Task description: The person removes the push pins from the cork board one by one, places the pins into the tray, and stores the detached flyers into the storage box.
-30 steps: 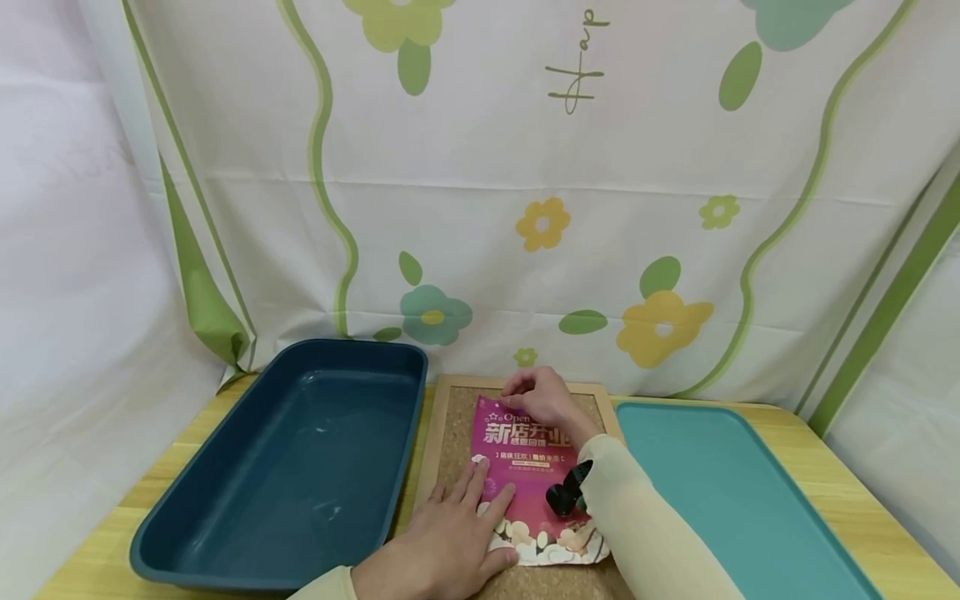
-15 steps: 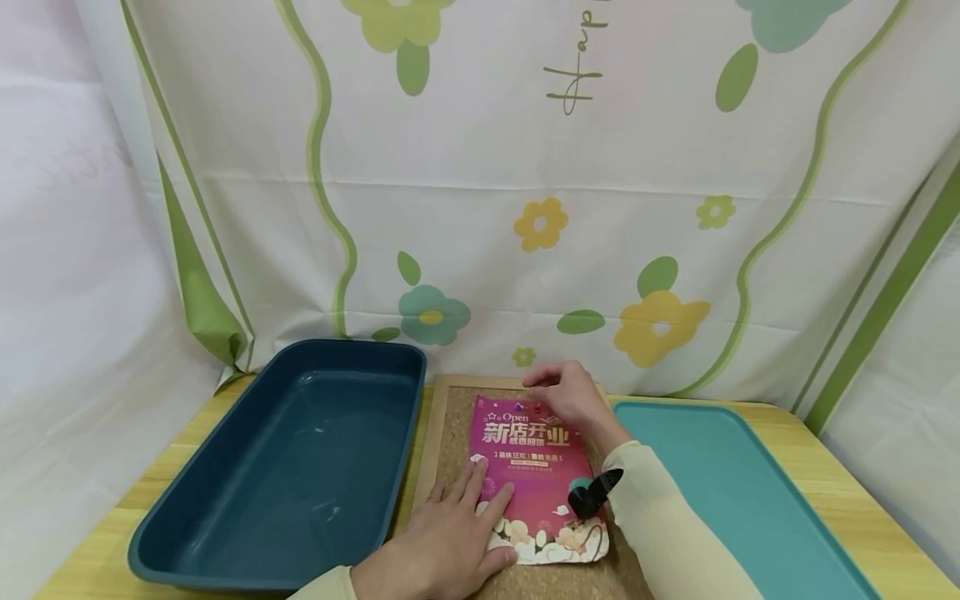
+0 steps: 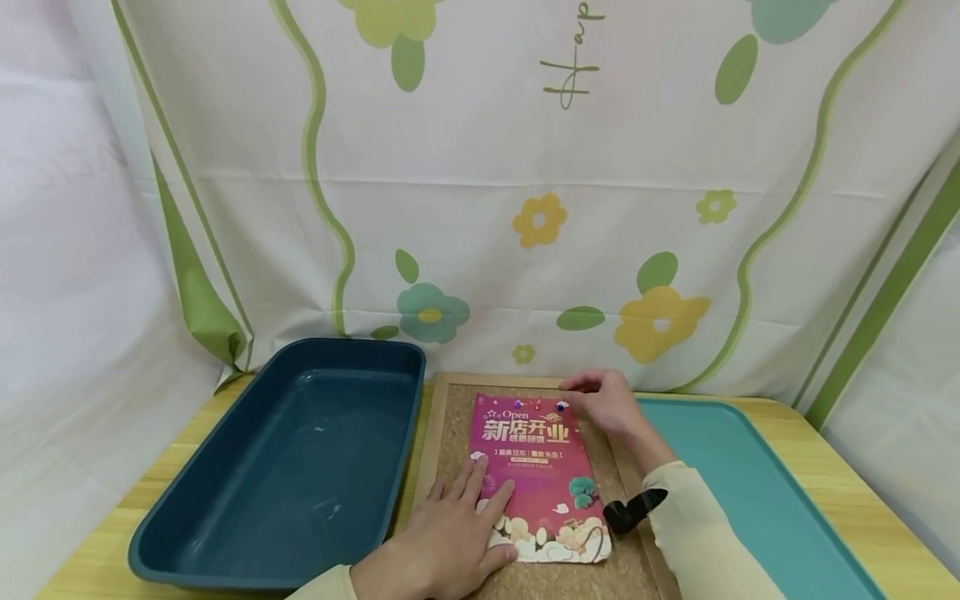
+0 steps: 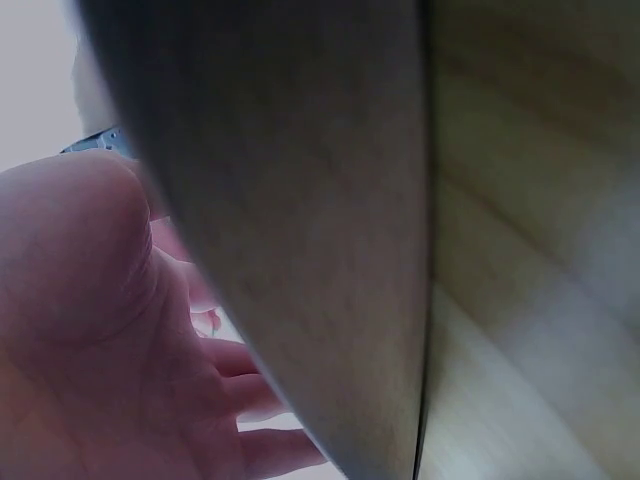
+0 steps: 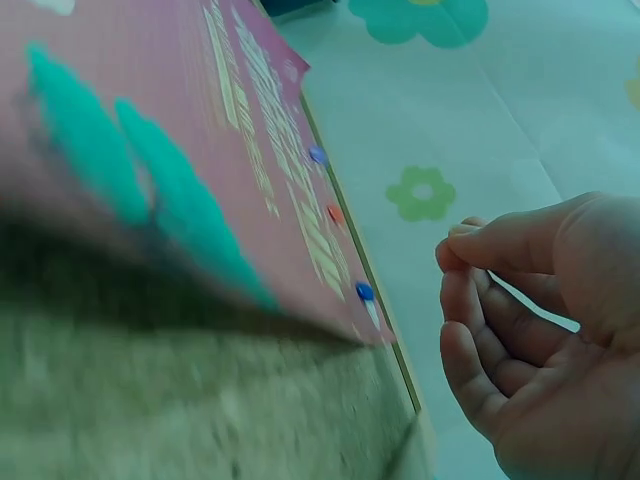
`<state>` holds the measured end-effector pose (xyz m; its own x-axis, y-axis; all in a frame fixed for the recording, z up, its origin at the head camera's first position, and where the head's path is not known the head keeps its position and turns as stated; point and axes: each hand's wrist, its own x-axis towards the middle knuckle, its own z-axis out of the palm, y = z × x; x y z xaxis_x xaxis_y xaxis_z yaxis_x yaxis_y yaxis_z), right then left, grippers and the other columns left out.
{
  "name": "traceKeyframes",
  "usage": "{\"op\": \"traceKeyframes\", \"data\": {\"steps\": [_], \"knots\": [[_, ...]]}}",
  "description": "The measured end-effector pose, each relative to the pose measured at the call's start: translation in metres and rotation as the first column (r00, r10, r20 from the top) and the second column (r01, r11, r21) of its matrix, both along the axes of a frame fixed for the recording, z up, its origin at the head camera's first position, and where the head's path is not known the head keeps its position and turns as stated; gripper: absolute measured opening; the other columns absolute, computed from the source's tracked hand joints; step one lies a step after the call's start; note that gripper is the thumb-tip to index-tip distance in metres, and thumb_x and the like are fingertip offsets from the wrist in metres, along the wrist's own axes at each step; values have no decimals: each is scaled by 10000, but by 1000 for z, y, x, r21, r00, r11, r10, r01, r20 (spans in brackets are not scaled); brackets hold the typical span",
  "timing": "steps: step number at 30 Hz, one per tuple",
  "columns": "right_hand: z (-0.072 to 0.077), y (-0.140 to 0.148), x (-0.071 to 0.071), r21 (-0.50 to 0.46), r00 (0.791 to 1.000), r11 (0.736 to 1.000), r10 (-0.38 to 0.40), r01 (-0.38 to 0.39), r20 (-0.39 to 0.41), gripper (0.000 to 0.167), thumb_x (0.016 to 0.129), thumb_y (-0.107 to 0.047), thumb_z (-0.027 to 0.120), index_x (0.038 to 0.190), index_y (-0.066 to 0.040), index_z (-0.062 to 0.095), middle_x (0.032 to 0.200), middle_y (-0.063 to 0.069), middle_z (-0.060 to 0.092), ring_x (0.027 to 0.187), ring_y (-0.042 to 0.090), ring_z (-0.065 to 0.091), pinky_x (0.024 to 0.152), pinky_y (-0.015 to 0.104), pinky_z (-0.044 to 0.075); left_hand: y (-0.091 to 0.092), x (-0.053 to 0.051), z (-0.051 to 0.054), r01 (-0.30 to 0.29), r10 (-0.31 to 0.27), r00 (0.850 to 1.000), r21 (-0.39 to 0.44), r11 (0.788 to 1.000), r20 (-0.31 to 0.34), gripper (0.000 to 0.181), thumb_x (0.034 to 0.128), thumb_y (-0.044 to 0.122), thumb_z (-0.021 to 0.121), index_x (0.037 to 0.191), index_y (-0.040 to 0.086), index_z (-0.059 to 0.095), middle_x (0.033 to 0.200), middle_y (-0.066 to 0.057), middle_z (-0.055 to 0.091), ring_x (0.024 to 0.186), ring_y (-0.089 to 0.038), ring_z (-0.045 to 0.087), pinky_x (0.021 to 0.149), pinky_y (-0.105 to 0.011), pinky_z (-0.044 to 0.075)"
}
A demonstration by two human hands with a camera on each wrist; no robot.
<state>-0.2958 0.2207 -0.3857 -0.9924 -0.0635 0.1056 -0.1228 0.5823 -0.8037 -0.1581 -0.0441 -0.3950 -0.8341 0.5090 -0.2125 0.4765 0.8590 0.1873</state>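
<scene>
A pink poster lies on a wood-framed cork board. Across its top edge sit a purple pin, a red pin and a dark blue pin. My left hand rests with spread fingers on the poster's lower left; its palm shows in the left wrist view. By the poster's upper right corner hovers my right hand, clear of the sheet. In the right wrist view this hand has curled fingers, thumb against the index finger, and nothing visible between them.
Left of the board stands a deep dark blue tray. A flat teal tray lies to its right, partly behind the right sleeve. Behind the wooden table hangs a flowered cloth.
My right hand has moved rightwards along the poster's top edge, away from the pins, and uncovered all three of them. The left hand has stayed in place.
</scene>
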Motion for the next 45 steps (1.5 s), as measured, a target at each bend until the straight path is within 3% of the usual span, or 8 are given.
{"op": "traceKeyframes", "data": {"steps": [9, 17, 25, 33, 45], "knots": [[2, 28, 10, -45, 1000, 999, -12, 12, -10, 242, 1048, -153, 678, 1218, 3, 751, 1194, 174, 737, 1008, 216, 679, 859, 391, 582, -1, 1, 1, -9, 9, 1000, 9, 1000, 14, 768, 997, 676, 546, 1663, 349, 349, 1779, -84, 242, 1627, -353, 292, 1201, -661, 408], [2, 47, 12, -63, 998, 996, -60, 60, 11, 300, 1042, -187, 692, 1251, 24, 730, 1145, 130, 741, 946, 132, 654, 867, 355, 584, 0, 1, 2, -13, 13, 999, 6, 1000, 29, 767, 995, 677, 548, 1663, 360, 345, 1784, -71, 230, 1634, -342, 279, 1211, -659, 397], [4, 70, 16, -90, 994, 991, -103, 100, -22, 332, 1025, -179, 716, 1258, 58, 720, 1071, 56, 767, 903, 105, 695, 828, 295, 599, 0, 2, 2, -13, 13, 1000, 8, 1000, 23, 771, 992, 672, 557, 1664, 355, 348, 1783, -74, 235, 1634, -344, 278, 1214, -660, 393], [-4, 93, 15, -90, 989, 985, -146, 149, 34, 360, 1024, -194, 716, 1270, 69, 713, 973, -127, 742, 840, -19, 665, 817, 256, 605, -1, 2, 2, -17, 17, 1000, 0, 1000, 21, 775, 988, 673, 563, 1663, 359, 347, 1785, -70, 229, 1633, -351, 276, 1214, -665, 390], [-24, 108, 13, -69, 970, 972, -216, 224, 109, 339, 1031, -190, 696, 1270, 50, 724, 979, -90, 773, 809, 0, 664, 724, 220, 582, 0, 1, 2, -16, 16, 1000, 8, 1000, 27, 771, 994, 676, 551, 1665, 356, 344, 1787, -70, 220, 1637, -357, 261, 1211, -676, 385]]}}
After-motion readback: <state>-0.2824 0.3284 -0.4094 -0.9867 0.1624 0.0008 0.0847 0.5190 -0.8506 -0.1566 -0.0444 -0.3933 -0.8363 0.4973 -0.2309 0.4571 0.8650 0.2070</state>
